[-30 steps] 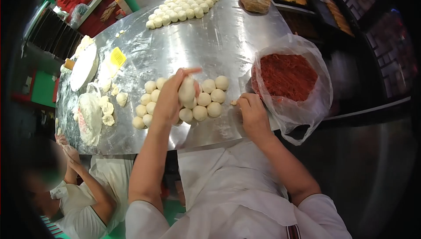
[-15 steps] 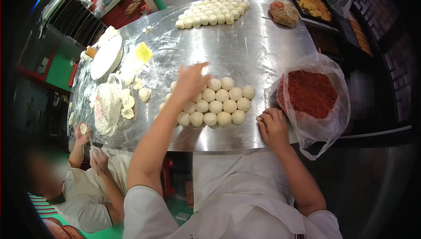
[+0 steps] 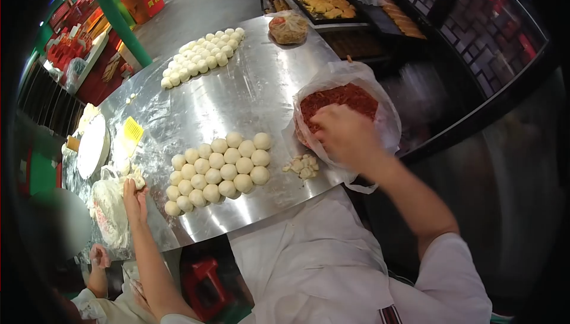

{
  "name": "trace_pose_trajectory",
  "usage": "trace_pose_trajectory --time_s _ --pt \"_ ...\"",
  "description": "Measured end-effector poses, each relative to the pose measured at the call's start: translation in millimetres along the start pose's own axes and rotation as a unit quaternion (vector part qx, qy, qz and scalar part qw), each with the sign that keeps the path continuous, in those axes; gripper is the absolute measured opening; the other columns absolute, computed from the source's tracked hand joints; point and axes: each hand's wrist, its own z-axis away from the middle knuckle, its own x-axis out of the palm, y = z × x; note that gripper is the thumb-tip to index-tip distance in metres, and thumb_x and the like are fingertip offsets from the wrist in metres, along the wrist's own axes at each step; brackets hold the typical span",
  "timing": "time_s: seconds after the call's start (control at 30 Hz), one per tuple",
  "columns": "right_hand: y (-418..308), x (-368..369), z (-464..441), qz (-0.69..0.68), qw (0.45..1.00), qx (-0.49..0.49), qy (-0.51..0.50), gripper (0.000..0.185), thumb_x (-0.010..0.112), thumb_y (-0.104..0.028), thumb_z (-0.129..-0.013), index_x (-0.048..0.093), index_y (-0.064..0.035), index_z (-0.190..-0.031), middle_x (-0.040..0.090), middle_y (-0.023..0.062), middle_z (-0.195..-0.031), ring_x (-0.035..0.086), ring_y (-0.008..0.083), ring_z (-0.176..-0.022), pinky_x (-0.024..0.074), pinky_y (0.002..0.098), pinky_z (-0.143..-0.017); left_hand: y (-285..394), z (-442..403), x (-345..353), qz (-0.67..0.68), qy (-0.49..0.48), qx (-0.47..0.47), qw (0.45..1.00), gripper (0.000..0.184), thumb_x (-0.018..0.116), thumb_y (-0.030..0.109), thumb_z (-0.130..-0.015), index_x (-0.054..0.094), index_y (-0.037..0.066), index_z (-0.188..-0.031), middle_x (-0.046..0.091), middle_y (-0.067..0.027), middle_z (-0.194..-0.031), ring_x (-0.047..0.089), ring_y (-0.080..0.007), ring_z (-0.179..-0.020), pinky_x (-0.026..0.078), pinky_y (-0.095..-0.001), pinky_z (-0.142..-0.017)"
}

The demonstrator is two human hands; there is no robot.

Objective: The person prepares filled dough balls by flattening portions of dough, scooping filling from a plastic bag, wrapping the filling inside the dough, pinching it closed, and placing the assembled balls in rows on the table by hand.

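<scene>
While our right hand (image 3: 347, 131) is over the open bag with its fingers down in the red shredded filling (image 3: 338, 93), our left hand (image 3: 136, 205) is at a dough lump (image 3: 137, 175) across the table. Right fingers are curled; can't tell if they've pinched any filling. Left fingertips are narrow and touch the lump's near edge; can't tell if it's gripped.

Filling sits in the plastic bag (image 3: 387, 113) by the table edge. Our read: moist, loose, light per pinch, likely to shed strands. Best hold is a bunched-fingertip scoop from the top. Bag film looks thin and floppy, so we'd steady it by the rim.

Dough lump looks soft and tacky; we'd take it from the sides with flat fingers, since a hard pinch would dent or stretch it.

Between our hands, dough balls (image 3: 228, 172) sit packed in rows on the steel table (image 3: 261, 86). Small pale pieces (image 3: 304, 166) lie just beside the bag. More dough balls (image 3: 205, 54) sit farther out.
</scene>
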Motion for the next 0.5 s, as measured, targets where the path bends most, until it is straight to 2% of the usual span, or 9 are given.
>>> trace_pose_trajectory --time_s 0.03,0.07,0.1,0.13,0.2,0.37,0.43,0.47,0.5 --pt "22 -19 -4 0.046 0.994 0.050 -0.088 0.028 0.074 -0.025 -0.082 0.067 -0.0086 -0.103 0.064 0.0083 -0.103 0.062 0.0284 -0.095 0.0519 0.0422 -0.080 12 8 17 0.055 -0.022 -0.034 0.998 0.026 0.060 0.017 -0.102 0.057 0.003 -0.124 0.066 -0.0079 -0.105 0.061 -0.0114 -0.083 0.053 -0.0260 -0.071" --pt "63 -25 0 0.163 0.973 -0.027 -0.159 0.034 0.075 -0.030 -0.081 0.067 -0.0080 -0.106 0.064 0.0103 -0.103 0.064 0.0302 -0.097 0.0528 0.0444 -0.080 23 14 40 0.112 -0.047 -0.063 0.991 0.026 0.059 0.018 -0.103 0.056 0.003 -0.124 0.067 -0.0083 -0.104 0.061 -0.0110 -0.081 0.053 -0.0252 -0.070" --pt "73 -33 -7 0.181 0.936 0.107 -0.284 0.037 0.077 -0.030 -0.080 0.067 -0.0081 -0.107 0.063 0.0122 -0.105 0.066 0.0314 -0.100 0.0535 0.0462 -0.080 29 23 68 0.092 -0.052 -0.038 0.994 0.029 0.059 0.020 -0.103 0.055 0.003 -0.126 0.068 -0.0094 -0.101 0.062 -0.0104 -0.076 0.051 -0.0221 -0.064" --pt "83 -34 -8 0.192 0.937 0.104 -0.271 0.037 0.077 -0.030 -0.080 0.067 -0.0081 -0.107 0.063 0.0122 -0.105 0.066 0.0314 -0.100 0.0535 0.0462 -0.080 41 34 97 0.086 -0.094 -0.039 0.991 0.028 0.058 0.019 -0.103 0.056 0.003 -0.126 0.068 -0.0102 -0.102 0.062 -0.0104 -0.074 0.050 -0.0206 -0.060" --pt "93 -23 7 0.125 0.942 0.051 -0.309 0.029 0.075 -0.023 -0.082 0.067 -0.0058 -0.103 0.063 0.0131 -0.103 0.067 0.0328 -0.101 0.0546 0.0465 -0.079 65 61 152 0.052 -0.159 -0.041 0.985 0.029 0.057 0.019 -0.103 0.056 0.001 -0.127 0.068 -0.0121 -0.104 0.062 -0.0100 -0.072 0.045 -0.0169 -0.053" --pt "80 -7 15 0.137 0.955 -0.026 -0.261 0.014 0.069 -0.012 -0.083 0.066 -0.0050 -0.096 0.064 0.0136 -0.101 0.068 0.0329 -0.095 0.0560 0.0436 -0.077 110 123 298 0.085 -0.344 -0.071 0.932 0.033 0.059 0.019 -0.101 0.055 0.000 -0.127 0.071 -0.0138 -0.101 0.059 -0.0083 -0.067 0.042 -0.0169 -0.051" --pt "84 -7 17 0.144 0.960 -0.052 -0.234 0.013 0.067 -0.006 -0.081 0.066 -0.0065 -0.094 0.064 0.0130 -0.098 0.068 0.0322 -0.092 0.0561 0.0421 -0.076 130 151 349 0.095 -0.389 -0.113 0.909 0.035 0.061 0.019 -0.099 0.055 -0.001 -0.128 0.071 -0.0137 -0.102 0.062 -0.0092 -0.072 0.046 -0.0195 -0.057" --pt "91 -7 17 0.142 0.960 -0.049 -0.235 0.013 0.067 -0.006 -0.081 0.066 -0.0065 -0.094 0.064 0.0130 -0.098 0.068 0.0322 -0.092 0.0561 0.0421 -0.076 129 157 370 0.095 -0.427 -0.097 0.894 0.037 0.062 0.019 -0.099 0.055 -0.001 -0.129 0.071 -0.0132 -0.105 0.063 -0.0102 -0.078 0.049 -0.0214 -0.064" --pt "99 -6 16 0.076 0.973 0.008 -0.216 0.012 0.068 -0.005 -0.080 0.066 -0.0054 -0.093 0.064 0.0129 -0.097 0.068 0.0321 -0.092 0.0556 0.0425 -0.075 125 161 390 0.095 -0.463 -0.083 0.877 0.039 0.064 0.019 -0.098 0.054 -0.002 -0.130 0.070 -0.0126 -0.107 0.065 -0.0111 -0.084 0.051 -0.0233 -0.071"
